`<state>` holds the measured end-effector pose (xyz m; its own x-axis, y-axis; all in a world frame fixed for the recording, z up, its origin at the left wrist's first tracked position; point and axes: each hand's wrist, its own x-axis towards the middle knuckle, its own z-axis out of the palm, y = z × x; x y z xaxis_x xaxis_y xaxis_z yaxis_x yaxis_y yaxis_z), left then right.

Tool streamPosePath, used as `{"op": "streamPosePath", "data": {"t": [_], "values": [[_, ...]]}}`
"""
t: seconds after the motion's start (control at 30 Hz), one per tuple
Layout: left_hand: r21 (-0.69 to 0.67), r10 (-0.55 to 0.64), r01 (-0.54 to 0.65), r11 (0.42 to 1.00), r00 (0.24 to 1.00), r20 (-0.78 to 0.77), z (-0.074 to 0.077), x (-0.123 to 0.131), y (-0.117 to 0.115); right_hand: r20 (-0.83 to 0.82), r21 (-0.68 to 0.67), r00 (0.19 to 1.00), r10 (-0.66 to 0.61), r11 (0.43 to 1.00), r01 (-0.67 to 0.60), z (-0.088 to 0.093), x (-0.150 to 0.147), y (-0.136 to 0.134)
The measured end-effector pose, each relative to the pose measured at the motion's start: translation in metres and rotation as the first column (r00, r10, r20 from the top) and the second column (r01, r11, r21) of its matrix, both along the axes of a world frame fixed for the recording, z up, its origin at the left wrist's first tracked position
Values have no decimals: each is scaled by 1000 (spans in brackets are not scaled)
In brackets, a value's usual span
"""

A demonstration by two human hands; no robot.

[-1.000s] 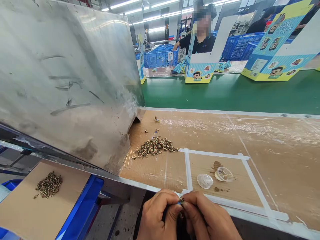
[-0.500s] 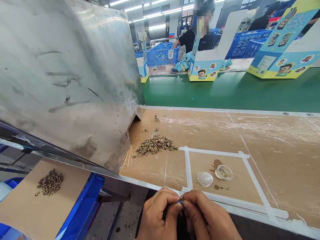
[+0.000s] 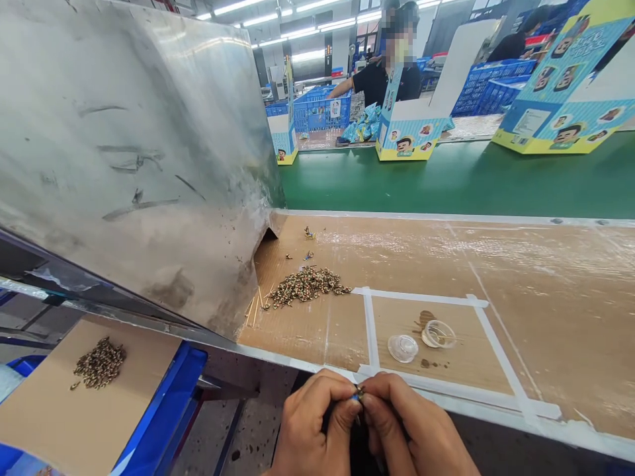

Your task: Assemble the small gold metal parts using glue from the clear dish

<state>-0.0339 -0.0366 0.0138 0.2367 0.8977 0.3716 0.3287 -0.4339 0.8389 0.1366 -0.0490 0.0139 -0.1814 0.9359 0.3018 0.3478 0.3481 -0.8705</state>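
Just off the table's front edge, my left hand (image 3: 317, 420) and my right hand (image 3: 407, 420) meet, thumbs and forefingers pinched together. Between their fingertips is a small brass-coloured piece with a bit of blue on it (image 3: 358, 393); the fingers cover most of it, so its kind is unclear. Beyond my hands lies a heap of similar small brass-coloured pieces (image 3: 310, 285) on the cardboard-covered table. A clear plastic cup (image 3: 439, 334) with a thin stick in it stands within a white-taped rectangle, beside a clear lid (image 3: 403, 348).
A large metal panel (image 3: 149, 152) rises at the left. Another heap (image 3: 100, 363) lies on cardboard (image 3: 44, 410) over a blue crate. Thin wooden sticks (image 3: 254, 309) lie near the panel. Printed boxes (image 3: 407, 142) stand on a green conveyor belt (image 3: 347, 185); a person (image 3: 377, 82) works behind it.
My hands stay pinched on the small piece in almost the same place. The view has shifted slightly. Across the belt, the person's arm reaches farther left.
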Motion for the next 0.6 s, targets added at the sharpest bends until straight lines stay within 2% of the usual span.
{"op": "streamPosePath", "data": {"t": [0.13,0.37,0.6], "values": [[18,-11,11,1000,1000,-5,0,-2,1,4,27,1000,1,1000,-2,2,-1,2],[39,-14,14,999,1000,-16,3,-2,3,-6,-11,1000,16,1000,-16,-1,0,2],[-15,-17,17,1000,1000,5,3,-5,2,-94,-135,996,6,991,-19,-3,-3,0]]}}
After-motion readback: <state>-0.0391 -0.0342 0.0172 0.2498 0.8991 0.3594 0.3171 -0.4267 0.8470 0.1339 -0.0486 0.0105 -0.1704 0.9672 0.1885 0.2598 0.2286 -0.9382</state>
